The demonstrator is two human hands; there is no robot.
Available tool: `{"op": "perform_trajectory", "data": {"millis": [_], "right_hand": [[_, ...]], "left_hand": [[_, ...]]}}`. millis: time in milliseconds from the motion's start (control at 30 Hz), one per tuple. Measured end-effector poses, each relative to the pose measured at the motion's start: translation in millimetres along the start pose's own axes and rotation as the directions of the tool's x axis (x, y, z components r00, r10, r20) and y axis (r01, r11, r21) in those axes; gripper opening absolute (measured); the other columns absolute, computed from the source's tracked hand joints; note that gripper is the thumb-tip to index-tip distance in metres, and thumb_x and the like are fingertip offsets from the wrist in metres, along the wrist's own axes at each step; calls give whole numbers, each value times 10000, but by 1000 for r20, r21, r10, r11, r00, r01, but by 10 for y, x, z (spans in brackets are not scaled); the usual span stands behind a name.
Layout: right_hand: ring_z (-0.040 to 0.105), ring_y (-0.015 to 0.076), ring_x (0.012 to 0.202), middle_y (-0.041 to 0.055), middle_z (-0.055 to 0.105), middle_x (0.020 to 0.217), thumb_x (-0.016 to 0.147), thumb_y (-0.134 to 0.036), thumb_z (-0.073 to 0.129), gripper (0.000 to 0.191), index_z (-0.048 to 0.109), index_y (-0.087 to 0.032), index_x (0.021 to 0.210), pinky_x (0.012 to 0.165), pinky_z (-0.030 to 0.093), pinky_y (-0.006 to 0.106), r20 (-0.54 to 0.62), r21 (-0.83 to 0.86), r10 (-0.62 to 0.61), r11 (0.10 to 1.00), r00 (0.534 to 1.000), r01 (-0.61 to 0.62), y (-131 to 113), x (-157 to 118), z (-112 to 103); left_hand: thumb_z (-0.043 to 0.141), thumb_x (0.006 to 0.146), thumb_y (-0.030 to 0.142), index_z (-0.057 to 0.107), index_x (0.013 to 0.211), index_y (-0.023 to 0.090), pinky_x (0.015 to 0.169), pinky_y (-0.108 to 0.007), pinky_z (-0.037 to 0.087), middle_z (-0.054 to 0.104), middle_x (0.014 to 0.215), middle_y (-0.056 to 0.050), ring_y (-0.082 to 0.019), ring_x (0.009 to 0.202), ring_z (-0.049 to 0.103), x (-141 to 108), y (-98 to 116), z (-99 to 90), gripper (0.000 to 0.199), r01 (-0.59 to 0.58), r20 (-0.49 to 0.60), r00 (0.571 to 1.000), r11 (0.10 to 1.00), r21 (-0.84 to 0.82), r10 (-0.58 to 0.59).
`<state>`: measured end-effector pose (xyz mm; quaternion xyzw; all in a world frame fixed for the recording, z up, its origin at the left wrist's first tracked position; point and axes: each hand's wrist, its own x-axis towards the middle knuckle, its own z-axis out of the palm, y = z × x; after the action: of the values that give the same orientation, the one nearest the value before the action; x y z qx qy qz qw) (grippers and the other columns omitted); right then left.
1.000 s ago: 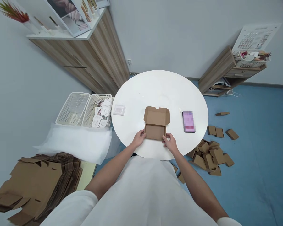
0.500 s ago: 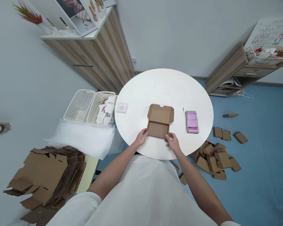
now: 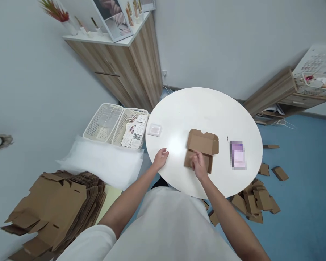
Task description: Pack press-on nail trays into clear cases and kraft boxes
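Observation:
A small brown cardboard box (image 3: 203,142) lies on the white round table (image 3: 176,112), its lid folded back away from me and its shallow tray facing up. Over the tray is my right hand (image 3: 199,165), the index finger stretched out and the other fingers curled, with nothing visible in it. Whether it touches the cardboard I cannot tell. My left hand (image 3: 161,158) hovers above the table left of the box, fingers loosely apart and holding nothing. Beyond it sits a small clear flat case (image 3: 154,129). Right of the box is a blurred purple pack (image 3: 238,155).
Two white baskets (image 3: 115,125) stand left of the table, one holding printed cards. Below them lie white translucent sheets (image 3: 105,159) and a stack of flattened cardboard boxes (image 3: 59,206). Several folded boxes (image 3: 252,199) are heaped on the blue floor at right. A wooden cabinet (image 3: 119,72) stands behind.
My left hand has let go of the box and moved left of it. The right hand has moved from the box's near corner to over its tray. The view has turned slightly left.

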<state>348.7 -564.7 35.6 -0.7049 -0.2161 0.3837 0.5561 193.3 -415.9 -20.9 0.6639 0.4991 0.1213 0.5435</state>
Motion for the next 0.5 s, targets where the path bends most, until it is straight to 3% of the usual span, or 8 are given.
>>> {"op": "perform_trajectory", "data": {"millis": [100, 233, 367, 500], "right_hand": [[540, 136, 705, 43, 549, 954, 781, -560, 354, 447, 475, -257, 1086, 520, 446, 238, 178, 30, 161, 985, 971, -169, -152, 258, 495], [544, 176, 940, 67, 545, 1089, 763, -565, 377, 447, 529, -240, 1030, 645, 479, 247, 126, -75, 307, 951, 943, -299, -200, 730, 1041], [527, 198, 1008, 74, 521, 1169, 740, -560, 423, 477, 513, -230, 1072, 676, 487, 271, 33, -86, 338, 938, 941, -334, -173, 1154, 1415], [452, 195, 1120, 61, 407, 1309, 723, -505, 481, 527, 431, -243, 1178, 762, 469, 277, -17, -101, 322, 941, 947, -322, -147, 1370, 1646]], "left_hand": [[480, 789, 416, 475, 1142, 159, 901, -333, 378, 502, 1190, -126, -212, 1054, 508, 251, 24, -381, 437, 26, -77, 997, 999, 45, -22], [524, 755, 404, 412, 1205, 128, 1016, -347, 236, 365, 1309, -162, -253, 1233, 324, 601, 135, -718, 539, 42, -156, 987, 994, 104, -26], [525, 744, 416, 305, 1279, 134, 1058, -358, 123, 215, 1402, -151, -262, 1310, 144, 914, 246, -830, 644, 100, -96, 991, 990, 95, -91], [497, 763, 379, 226, 1311, 94, 1057, -373, 107, 148, 1423, -170, -272, 1319, 94, 1103, 271, -789, 674, 135, -56, 990, 983, 123, -129]]}}
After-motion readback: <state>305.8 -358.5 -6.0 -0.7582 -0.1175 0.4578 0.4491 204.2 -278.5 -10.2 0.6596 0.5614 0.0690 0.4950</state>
